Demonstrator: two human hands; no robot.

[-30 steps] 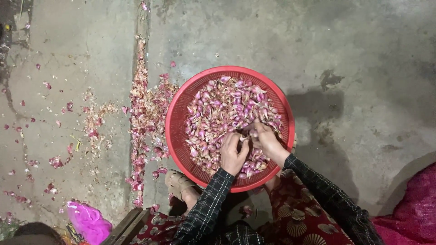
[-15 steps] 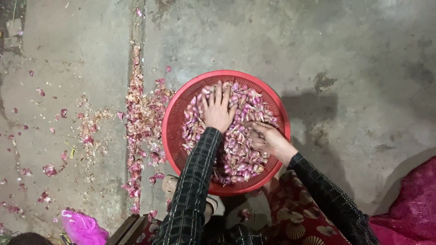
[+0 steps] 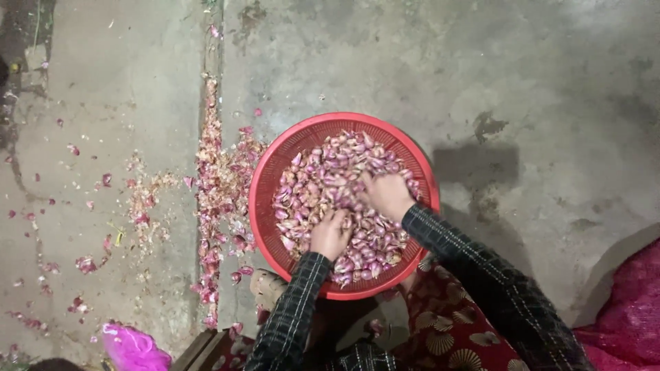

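left hand (image 3: pixel 331 233): palm down in the near half of the basket, fingers curled into the pile of shallots (image 3: pixel 344 199). Can't tell if the grip has closed on any of them; fingertips are buried.
right hand (image 3: pixel 388 194): palm down near the middle of the pile, fingers bent and pushed in among the bulbs. Grip state also unreadable.
hands: close together, not touching, left one nearer the body.
sleeves: dark checked fabric on both arms, reaching in from the bottom edge.
shallots: purple-pink, heaped inside the basket, covering most of its floor.
basket (image 3: pixel 275 165): round, red, perforated plastic, sitting on the concrete floor (image 3: pixel 536 82) right in front of the person.
peels (image 3: pixel 220 185): strip of pink-purple skins on the floor just left of the basket, thinner scatter further left.
foot (image 3: pixel 268 288): just below the basket's near-left rim, partly hidden.
patterned cloth (image 3: pixel 447 336): red with fan shapes, under the right arm.
pink bag (image 3: pixel 134 348): bottom left, on the floor.
red sack (image 3: pixel 629 309): bottom right corner, well apart from the basket.
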